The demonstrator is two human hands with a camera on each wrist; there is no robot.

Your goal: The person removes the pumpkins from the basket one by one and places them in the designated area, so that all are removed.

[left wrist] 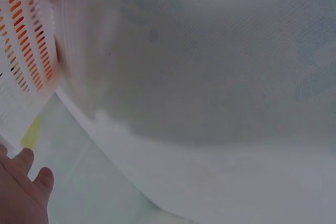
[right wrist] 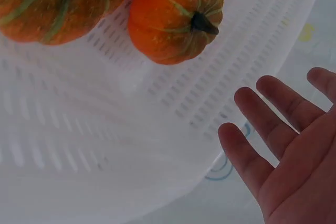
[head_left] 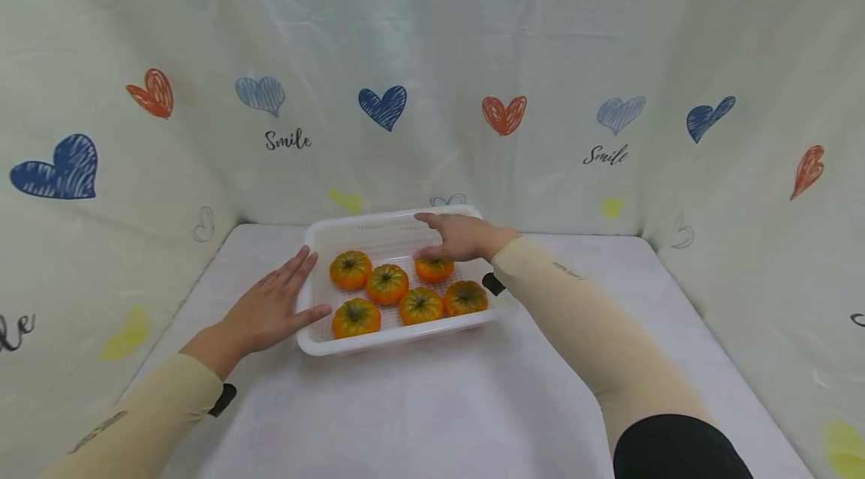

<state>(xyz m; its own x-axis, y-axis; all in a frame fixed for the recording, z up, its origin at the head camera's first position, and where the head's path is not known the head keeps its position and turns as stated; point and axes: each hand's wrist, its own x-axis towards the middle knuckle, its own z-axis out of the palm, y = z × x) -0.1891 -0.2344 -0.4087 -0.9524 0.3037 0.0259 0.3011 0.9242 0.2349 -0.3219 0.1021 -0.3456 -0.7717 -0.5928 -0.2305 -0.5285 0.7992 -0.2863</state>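
Observation:
A white slotted plastic basket (head_left: pixel 399 224) holds several small orange pumpkins (head_left: pixel 387 284) with green-streaked tops. My left hand (head_left: pixel 273 306) lies along the basket's left side, fingers straight and thumb over the rim. In the left wrist view only part of that left hand (left wrist: pixel 23 187) shows, beside the slotted wall. Over the basket's far right part is my right hand (head_left: pixel 462 236), its thumb partly covering the rearmost pumpkin (head_left: pixel 435 271). The right wrist view shows the right hand (right wrist: pixel 294 140) with fingers spread and nothing held, apart from the nearby pumpkin (right wrist: pixel 176 17).
The basket stands towards the back of a table with a white cloth (head_left: pixel 419 419). A pale curtain (head_left: pixel 432 36) printed with hearts and "Smile" surrounds the table at the back and both sides.

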